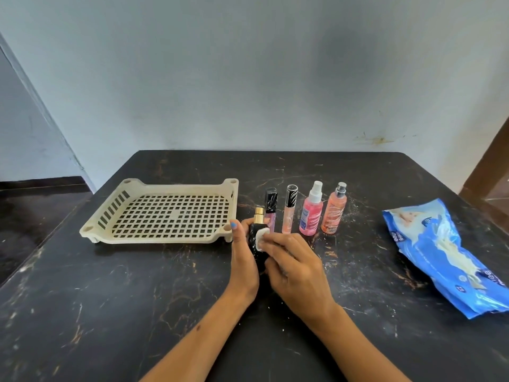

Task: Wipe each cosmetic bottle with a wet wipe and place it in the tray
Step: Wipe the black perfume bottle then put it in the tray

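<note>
My left hand [243, 257] grips a black bottle with a gold cap [258, 219], held just above the table. My right hand [296, 267] pinches a small white wet wipe [262, 236] and presses it against the bottle's black side. Behind the hands several bottles stand in a row: a purple tube with a black cap [271, 206], a pale pink tube [289, 209], a pink spray bottle [312, 210] and an orange spray bottle [333, 210]. The beige slotted tray [118, 201] lies to the left with nothing in it.
A blue pack of wet wipes [438, 257] lies at the right of the dark marbled table [137, 299], its flap open. A grey wall stands behind the table's far edge. A brown door frame [493, 161] is at the right.
</note>
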`<state>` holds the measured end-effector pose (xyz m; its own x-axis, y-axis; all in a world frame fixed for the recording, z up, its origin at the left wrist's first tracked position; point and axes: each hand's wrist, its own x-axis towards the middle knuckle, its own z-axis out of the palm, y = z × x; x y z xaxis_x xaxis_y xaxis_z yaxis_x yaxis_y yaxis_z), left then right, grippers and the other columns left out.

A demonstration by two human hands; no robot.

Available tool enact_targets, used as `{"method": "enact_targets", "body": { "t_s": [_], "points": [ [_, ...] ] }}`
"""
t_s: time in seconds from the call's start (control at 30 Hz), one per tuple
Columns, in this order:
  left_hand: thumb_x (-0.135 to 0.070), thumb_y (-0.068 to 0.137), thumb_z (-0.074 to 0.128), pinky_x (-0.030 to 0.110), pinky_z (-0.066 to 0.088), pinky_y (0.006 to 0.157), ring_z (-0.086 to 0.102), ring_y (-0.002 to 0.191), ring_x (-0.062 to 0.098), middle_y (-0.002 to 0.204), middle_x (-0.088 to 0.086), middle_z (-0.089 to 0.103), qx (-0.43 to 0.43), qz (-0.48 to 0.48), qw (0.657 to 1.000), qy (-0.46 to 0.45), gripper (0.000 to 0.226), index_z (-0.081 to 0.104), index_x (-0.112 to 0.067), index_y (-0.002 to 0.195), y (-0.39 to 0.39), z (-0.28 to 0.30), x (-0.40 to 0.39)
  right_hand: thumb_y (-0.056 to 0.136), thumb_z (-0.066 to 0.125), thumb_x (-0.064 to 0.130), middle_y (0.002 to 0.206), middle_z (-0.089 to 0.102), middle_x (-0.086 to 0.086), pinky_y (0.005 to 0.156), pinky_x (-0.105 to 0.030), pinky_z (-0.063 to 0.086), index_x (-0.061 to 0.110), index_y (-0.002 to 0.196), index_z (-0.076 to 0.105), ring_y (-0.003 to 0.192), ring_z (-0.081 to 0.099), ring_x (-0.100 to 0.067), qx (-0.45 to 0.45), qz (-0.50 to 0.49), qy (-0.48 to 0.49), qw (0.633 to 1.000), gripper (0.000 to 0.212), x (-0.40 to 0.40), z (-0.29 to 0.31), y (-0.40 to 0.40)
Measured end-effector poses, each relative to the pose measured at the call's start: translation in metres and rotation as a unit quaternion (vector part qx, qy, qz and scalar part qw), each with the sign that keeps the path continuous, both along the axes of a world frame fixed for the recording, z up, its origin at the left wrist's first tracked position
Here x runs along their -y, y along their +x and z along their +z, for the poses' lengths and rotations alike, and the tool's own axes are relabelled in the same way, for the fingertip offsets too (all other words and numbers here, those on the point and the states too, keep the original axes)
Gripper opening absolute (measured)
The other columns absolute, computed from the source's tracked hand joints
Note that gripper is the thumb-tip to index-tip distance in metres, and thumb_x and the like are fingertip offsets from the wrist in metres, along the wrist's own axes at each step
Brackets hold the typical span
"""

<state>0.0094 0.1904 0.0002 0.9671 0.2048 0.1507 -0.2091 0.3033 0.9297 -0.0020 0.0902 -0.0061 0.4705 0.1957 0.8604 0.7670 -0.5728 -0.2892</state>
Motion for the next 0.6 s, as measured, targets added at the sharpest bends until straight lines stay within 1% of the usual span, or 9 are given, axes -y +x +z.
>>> {"method": "enact_targets", "body": {
  "t_s": [0.07, 0.17, 0.27, 0.3, 0.37, 0.43, 0.5, 0.57, 0.6],
  "points": [
    [-0.089, 0.064, 0.034, 0.045, 0.04, 0.096, 0.053, 0.092, 0.025, 0.089, 0.009, 0.059, 0.005, -0.013, 1.0, 0.006, 0.084, 0.064, -0.017, 0.096, 0.0002, -0.0003, 0.0002, 0.087, 0.053, 0.001, 0.104, 0.069, -0.013, 0.09, -0.023, 0.05, -0.005, 0.098, 0.073, 0.096, 0.06, -0.02, -0.004, -0.008, 0.008, 1.0, 0.024, 0.0001, -0.0009, 0.0004],
    [-0.091, 0.062, 0.034, 0.042, 0.042, 0.093, 0.054, 0.092, 0.025, 0.089, 0.01, 0.059, 0.005, -0.024, 1.0, 0.0, 0.092, 0.062, -0.011, 0.098, -0.0013, 0.0001, -0.0003, 0.089, 0.05, -0.001, 0.108, 0.068, -0.015, 0.096, -0.023, 0.047, -0.008, 0.103, 0.071, 0.101, 0.058, -0.021, 0.001, -0.008, -0.005, 1.0, 0.027, -0.0035, -0.0005, 0.0004],
    [-0.093, 0.055, 0.037, 0.032, 0.044, 0.081, 0.053, 0.079, 0.019, 0.077, 0.004, 0.058, 0.001, -0.031, 0.999, -0.016, 0.095, 0.06, -0.01, 0.094, -0.0019, 0.0019, -0.0007, 0.085, 0.05, -0.002, 0.102, 0.069, -0.013, 0.087, -0.028, 0.053, -0.007, 0.097, 0.073, 0.095, 0.06, -0.021, 0.006, -0.003, -0.003, 1.0, 0.026, -0.005, -0.0011, -0.0032],
    [-0.093, 0.055, 0.038, 0.031, 0.044, 0.079, 0.053, 0.077, 0.017, 0.076, 0.003, 0.058, 0.003, -0.035, 0.999, -0.011, 0.093, 0.06, -0.011, 0.093, -0.002, 0.0033, -0.0003, 0.086, 0.05, -0.002, 0.101, 0.069, -0.013, 0.087, -0.028, 0.052, -0.006, 0.096, 0.073, 0.094, 0.06, -0.021, 0.005, -0.009, 0.004, 1.0, 0.025, -0.0047, -0.0015, -0.0037],
    [-0.093, 0.056, 0.038, 0.035, 0.044, 0.082, 0.054, 0.08, 0.021, 0.079, 0.006, 0.058, 0.004, -0.035, 0.999, -0.002, 0.093, 0.06, -0.01, 0.092, -0.0023, 0.0057, 0.0008, 0.095, 0.045, 0.001, 0.104, 0.069, -0.015, 0.092, -0.026, 0.05, -0.007, 0.1, 0.071, 0.099, 0.058, -0.021, 0.009, -0.023, 0.007, 1.0, 0.029, -0.0046, -0.0008, -0.0022],
    [-0.094, 0.053, 0.04, 0.038, 0.042, 0.087, 0.052, 0.085, 0.024, 0.084, 0.01, 0.057, 0.0, -0.031, 0.999, -0.006, 0.103, 0.057, -0.003, 0.101, -0.0041, 0.0074, 0.0007, 0.101, 0.037, 0.006, 0.107, 0.068, -0.016, 0.094, -0.026, 0.049, -0.008, 0.103, 0.07, 0.099, 0.058, -0.024, 0.017, -0.016, -0.01, 1.0, 0.036, -0.0064, -0.0008, -0.0026],
    [-0.095, 0.047, 0.043, 0.03, 0.043, 0.079, 0.052, 0.078, 0.018, 0.079, 0.005, 0.056, -0.008, -0.028, 0.999, -0.015, 0.113, 0.054, 0.0, 0.105, -0.0047, 0.0083, 0.0, 0.094, 0.045, 0.0, 0.101, 0.07, -0.014, 0.087, -0.028, 0.052, -0.007, 0.096, 0.072, 0.093, 0.061, -0.025, 0.028, -0.004, -0.013, 1.0, 0.029, -0.0068, -0.0027, -0.0051],
    [-0.096, 0.044, 0.044, 0.024, 0.043, 0.068, 0.051, 0.067, 0.012, 0.07, -0.001, 0.056, -0.006, -0.037, 0.999, -0.018, 0.103, 0.056, -0.006, 0.094, -0.0046, 0.0085, 0.0002, 0.086, 0.052, -0.004, 0.096, 0.07, -0.012, 0.082, -0.029, 0.054, -0.005, 0.09, 0.073, 0.089, 0.061, -0.022, 0.029, -0.006, 0.0, 1.0, 0.022, -0.0043, -0.004, -0.0068],
    [-0.095, 0.046, 0.044, 0.024, 0.043, 0.066, 0.052, 0.066, 0.012, 0.069, -0.002, 0.057, -0.002, -0.04, 0.999, -0.016, 0.096, 0.056, -0.01, 0.089, -0.0044, 0.0084, 0.0005, 0.085, 0.052, -0.004, 0.097, 0.07, -0.012, 0.083, -0.028, 0.053, -0.006, 0.091, 0.073, 0.09, 0.06, -0.021, 0.023, -0.015, 0.005, 1.0, 0.022, -0.0032, -0.0038, -0.0059]
  ]
}}
